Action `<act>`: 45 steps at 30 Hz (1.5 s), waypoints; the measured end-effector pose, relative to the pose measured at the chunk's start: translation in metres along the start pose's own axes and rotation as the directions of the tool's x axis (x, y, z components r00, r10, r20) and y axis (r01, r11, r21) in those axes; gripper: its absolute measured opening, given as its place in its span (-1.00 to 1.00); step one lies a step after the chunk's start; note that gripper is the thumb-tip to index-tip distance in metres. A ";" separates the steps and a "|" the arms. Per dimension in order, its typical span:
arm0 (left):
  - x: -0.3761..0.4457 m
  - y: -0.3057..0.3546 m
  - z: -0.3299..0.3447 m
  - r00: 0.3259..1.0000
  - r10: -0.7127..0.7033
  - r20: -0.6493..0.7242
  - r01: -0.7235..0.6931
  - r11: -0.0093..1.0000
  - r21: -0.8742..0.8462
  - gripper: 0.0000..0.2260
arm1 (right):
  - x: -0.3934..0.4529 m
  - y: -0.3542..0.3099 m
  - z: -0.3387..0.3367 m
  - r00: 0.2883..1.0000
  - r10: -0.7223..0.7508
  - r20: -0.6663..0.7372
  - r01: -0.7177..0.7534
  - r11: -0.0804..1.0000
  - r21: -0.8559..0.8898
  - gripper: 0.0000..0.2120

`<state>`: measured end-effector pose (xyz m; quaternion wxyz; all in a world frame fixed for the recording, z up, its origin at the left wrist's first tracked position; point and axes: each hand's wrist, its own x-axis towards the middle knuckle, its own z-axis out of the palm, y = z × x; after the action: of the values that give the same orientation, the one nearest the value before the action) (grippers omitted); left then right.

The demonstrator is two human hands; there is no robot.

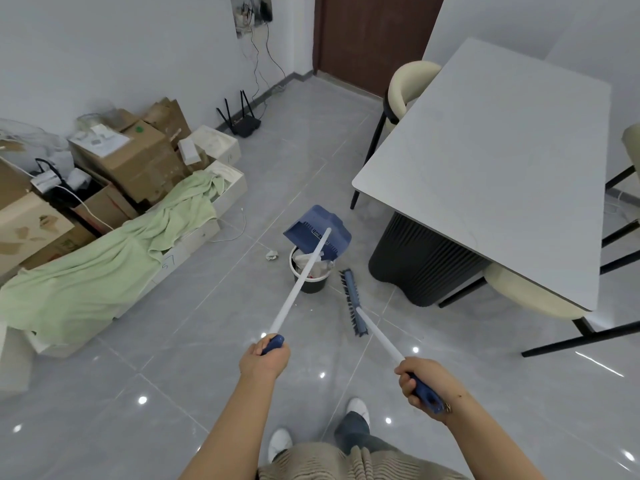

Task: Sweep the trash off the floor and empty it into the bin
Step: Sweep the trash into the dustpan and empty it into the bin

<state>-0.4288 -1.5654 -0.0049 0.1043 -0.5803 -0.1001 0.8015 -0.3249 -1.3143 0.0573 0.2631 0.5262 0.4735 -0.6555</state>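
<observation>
My left hand (265,358) grips the blue end of a long white handle whose blue dustpan (317,230) is tipped over a small black bin (309,284) lined with a white bag holding trash. My right hand (420,386) holds the blue grip of the broom handle. The blue broom head (353,301) rests on the grey tiled floor just right of the bin. A crumpled scrap of paper (272,255) lies on the floor immediately left of the bin.
A grey table (491,161) with a dark ribbed base and cream chairs (410,86) stands to the right. Cardboard boxes (138,157), white boxes and a green cloth (114,251) crowd the left wall. A router (240,121) and cables sit by the far wall near a brown door.
</observation>
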 end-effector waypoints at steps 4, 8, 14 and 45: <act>-0.010 -0.006 0.001 1.000 0.005 0.014 -0.005 1.000 0.018 -0.72 | -0.002 0.002 0.000 1.000 0.003 0.001 -0.003 1.000 -0.004 -0.93; -0.019 -0.002 -0.001 0.998 -0.005 0.058 0.003 1.000 0.027 -0.63 | -0.003 0.005 0.000 1.000 -0.013 -0.009 0.012 0.999 -0.031 -0.93; -0.033 0.015 0.000 0.956 0.048 0.288 -0.126 0.957 0.260 -0.63 | -0.005 0.001 0.013 0.999 -0.041 -0.004 0.041 0.996 -0.083 -0.86; -0.054 0.062 0.029 0.616 0.636 0.466 -0.721 0.216 0.659 -0.82 | 0.030 -0.053 0.091 0.872 -0.484 0.076 -0.035 -0.216 -0.976 -0.45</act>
<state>-0.4433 -1.6409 0.0355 -0.0120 -0.4105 0.5304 0.7417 -0.4193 -1.3697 0.0475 0.3537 0.1417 0.9246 0.0047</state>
